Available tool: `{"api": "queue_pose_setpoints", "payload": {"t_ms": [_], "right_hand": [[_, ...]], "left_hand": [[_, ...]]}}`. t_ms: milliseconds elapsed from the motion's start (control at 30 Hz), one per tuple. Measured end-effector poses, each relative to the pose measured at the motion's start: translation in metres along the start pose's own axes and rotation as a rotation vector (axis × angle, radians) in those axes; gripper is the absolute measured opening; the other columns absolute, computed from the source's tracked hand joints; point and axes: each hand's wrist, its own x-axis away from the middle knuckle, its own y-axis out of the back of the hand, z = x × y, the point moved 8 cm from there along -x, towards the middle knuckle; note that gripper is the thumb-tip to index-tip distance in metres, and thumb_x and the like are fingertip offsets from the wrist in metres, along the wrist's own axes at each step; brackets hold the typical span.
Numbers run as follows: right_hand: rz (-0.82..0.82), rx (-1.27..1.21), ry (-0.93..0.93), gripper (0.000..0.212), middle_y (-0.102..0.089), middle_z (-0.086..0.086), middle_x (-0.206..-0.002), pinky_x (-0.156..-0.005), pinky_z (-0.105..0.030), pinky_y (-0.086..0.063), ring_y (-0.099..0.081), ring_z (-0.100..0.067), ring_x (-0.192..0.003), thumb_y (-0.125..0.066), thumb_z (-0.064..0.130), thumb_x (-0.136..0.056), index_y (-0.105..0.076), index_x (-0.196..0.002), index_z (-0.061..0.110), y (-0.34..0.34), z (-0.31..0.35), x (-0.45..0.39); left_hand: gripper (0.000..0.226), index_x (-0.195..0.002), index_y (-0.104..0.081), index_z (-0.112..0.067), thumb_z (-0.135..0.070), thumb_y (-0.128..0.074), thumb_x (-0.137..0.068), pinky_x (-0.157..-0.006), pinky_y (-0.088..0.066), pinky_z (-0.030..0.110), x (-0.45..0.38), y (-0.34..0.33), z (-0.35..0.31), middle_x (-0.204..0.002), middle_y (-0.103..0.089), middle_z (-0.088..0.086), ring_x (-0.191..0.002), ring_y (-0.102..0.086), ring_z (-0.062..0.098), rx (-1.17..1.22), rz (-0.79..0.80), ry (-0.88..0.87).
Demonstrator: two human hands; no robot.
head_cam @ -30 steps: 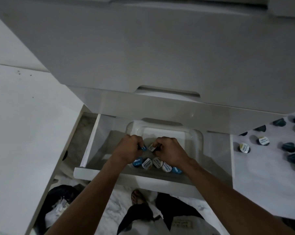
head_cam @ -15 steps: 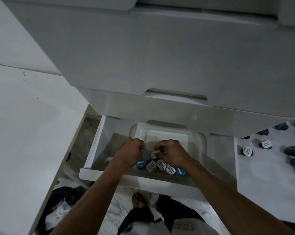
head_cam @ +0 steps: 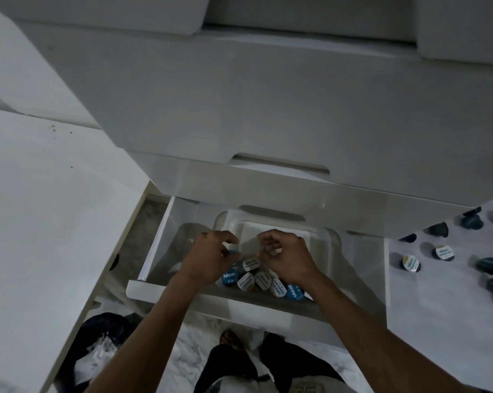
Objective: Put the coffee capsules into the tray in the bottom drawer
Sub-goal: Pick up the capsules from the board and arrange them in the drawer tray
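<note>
The bottom drawer (head_cam: 183, 293) is pulled out, with a clear plastic tray (head_cam: 333, 240) inside it. Several coffee capsules (head_cam: 263, 279) with blue or white lids lie in a row along the tray's near side. One white-lidded capsule (head_cam: 251, 263) lies just behind the row, between my hands. My left hand (head_cam: 211, 258) and right hand (head_cam: 289, 258) hover over the tray with loosely curled fingers and nothing held. A blue capsule edge (head_cam: 233, 252) shows by my left thumb. More capsules (head_cam: 443, 252) lie on the white surface at right.
The closed upper drawer fronts (head_cam: 268, 123) overhang the back of the open drawer. A white surface (head_cam: 41, 222) lies to the left. On the marble floor below are a black bag (head_cam: 103, 336) and my own legs and foot (head_cam: 228, 338).
Both hands pinched a capsule over the tray earlier. Their fingers have since loosened, and the white-lidded capsule now lies in the tray between them. The camera view shifted slightly.
</note>
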Motion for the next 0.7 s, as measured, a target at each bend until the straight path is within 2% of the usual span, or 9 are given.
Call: {"api": "queue_pose_setpoints", "payload": {"t_ms": [167,267,367,533,600,700], "right_hand": [[-0.158,-0.190,-0.009,0.035,-0.070,0.011,-0.094,-0.077,-0.015,-0.053,-0.066,-0.001,-0.086,-0.082,0.017,-0.075,-0.070,-0.108,0.022,0.025,0.009,0.023],[-0.255,-0.276,-0.012,0.033,-0.071,0.009,-0.097,-0.076,-0.020,-0.056,-0.067,-0.005,-0.088,-0.082,0.018,-0.076,-0.070,-0.107,0.020,0.043,0.016,0.046],[-0.354,-0.365,-0.015,0.030,-0.073,0.003,-0.097,-0.077,-0.020,-0.056,-0.069,-0.007,-0.087,-0.081,0.015,-0.077,-0.070,-0.105,0.017,0.065,0.019,0.078],[-0.529,-0.475,-0.016,0.024,-0.074,0.001,-0.095,-0.083,-0.024,-0.055,-0.069,-0.012,-0.089,-0.078,0.011,-0.079,-0.071,-0.099,0.021,0.109,0.010,0.131],[-0.599,-0.485,-0.019,0.021,-0.074,0.000,-0.094,-0.082,-0.025,-0.055,-0.069,-0.013,-0.088,-0.077,0.010,-0.080,-0.071,-0.098,0.020,0.130,0.003,0.152],[-0.689,-0.488,-0.035,0.019,-0.075,0.000,-0.092,-0.083,-0.036,-0.058,-0.070,-0.016,-0.087,-0.077,0.012,-0.081,-0.072,-0.098,0.018,0.165,-0.016,0.182]], "left_hand": [[0.040,-0.107,-0.068,-0.023,-0.040,-0.080,-0.072,-0.069,-0.053,0.013,0.018,0.018,-0.019,-0.101,-0.069,-0.012,-0.088,-0.067,0.000,0.178,-0.150,0.019],[0.036,-0.102,-0.068,-0.026,-0.039,-0.080,-0.071,-0.063,-0.052,0.008,0.032,0.023,-0.039,-0.093,-0.067,-0.017,-0.082,-0.067,-0.002,0.289,-0.215,0.020],[0.031,-0.098,-0.069,-0.027,-0.035,-0.082,-0.071,-0.065,-0.052,0.009,0.046,0.022,-0.061,-0.091,-0.071,-0.014,-0.082,-0.067,-0.005,0.403,-0.258,-0.011],[0.027,-0.095,-0.071,-0.027,-0.036,-0.082,-0.072,-0.066,-0.057,0.018,0.060,0.002,-0.101,-0.086,-0.074,-0.009,-0.084,-0.068,-0.002,0.500,-0.247,-0.045],[0.028,-0.096,-0.072,-0.025,-0.035,-0.082,-0.072,-0.065,-0.055,0.016,0.064,-0.011,-0.124,-0.086,-0.073,-0.009,-0.084,-0.068,-0.003,0.503,-0.221,-0.071],[0.027,-0.095,-0.073,-0.024,-0.035,-0.082,-0.072,-0.062,-0.052,0.012,0.064,-0.035,-0.163,-0.085,-0.074,-0.009,-0.083,-0.068,-0.003,0.495,-0.165,-0.138]]}}
